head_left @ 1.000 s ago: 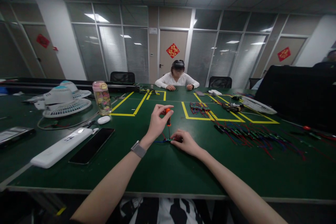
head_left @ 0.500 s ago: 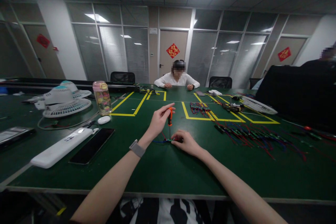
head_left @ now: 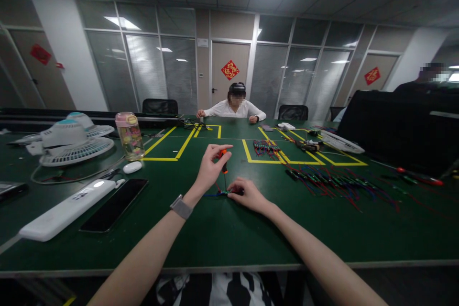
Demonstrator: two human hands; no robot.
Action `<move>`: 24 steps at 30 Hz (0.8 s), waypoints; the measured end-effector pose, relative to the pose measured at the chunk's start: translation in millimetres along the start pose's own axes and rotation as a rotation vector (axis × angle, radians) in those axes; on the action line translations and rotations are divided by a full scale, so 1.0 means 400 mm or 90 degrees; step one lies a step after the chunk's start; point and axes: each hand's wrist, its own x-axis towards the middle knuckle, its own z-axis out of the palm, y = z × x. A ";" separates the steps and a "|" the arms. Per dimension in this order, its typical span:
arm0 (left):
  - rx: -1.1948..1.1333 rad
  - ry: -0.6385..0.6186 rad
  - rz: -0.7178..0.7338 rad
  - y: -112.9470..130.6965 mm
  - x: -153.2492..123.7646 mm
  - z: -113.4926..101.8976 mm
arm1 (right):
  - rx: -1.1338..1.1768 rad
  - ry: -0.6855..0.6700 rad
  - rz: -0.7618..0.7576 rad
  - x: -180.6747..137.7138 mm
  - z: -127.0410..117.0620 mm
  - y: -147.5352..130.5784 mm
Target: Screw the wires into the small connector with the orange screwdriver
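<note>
My left hand (head_left: 212, 165) is closed around the orange-and-black handle of a screwdriver (head_left: 224, 170), index finger stretched over its top. The screwdriver stands upright, its thin shaft reaching down to a small green circuit board (head_left: 224, 192) on the table. Red and blue wires run out from the board's left side. At the board's right edge, my right hand (head_left: 247, 192) pinches it with thumb and fingers while resting on the tabletop. The exact meeting of tip and board is too small to make out.
Wired boards lie in a heap (head_left: 330, 179) and a bundle (head_left: 266, 149) on the right. To the left are a phone (head_left: 114, 205), a white power strip (head_left: 68, 210), a bottle (head_left: 129, 138) and fans (head_left: 77, 148). A person (head_left: 234, 105) sits opposite.
The view has shifted slightly right. My left hand's fingers have changed position on the screwdriver handle; my right hand stays at the board. The person opposite has moved one hand outward.
</note>
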 end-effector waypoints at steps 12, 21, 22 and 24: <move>-0.041 -0.029 0.000 -0.003 -0.001 0.003 | -0.016 -0.004 0.004 0.003 -0.002 -0.002; -0.070 -0.036 -0.016 0.012 0.002 0.001 | 0.003 -0.001 0.019 -0.001 -0.005 -0.012; -0.087 -0.058 -0.027 0.012 0.002 0.001 | 0.008 0.000 0.022 -0.001 -0.005 -0.013; -0.073 -0.053 -0.027 0.012 0.000 0.002 | 0.017 0.005 0.030 0.000 -0.005 -0.014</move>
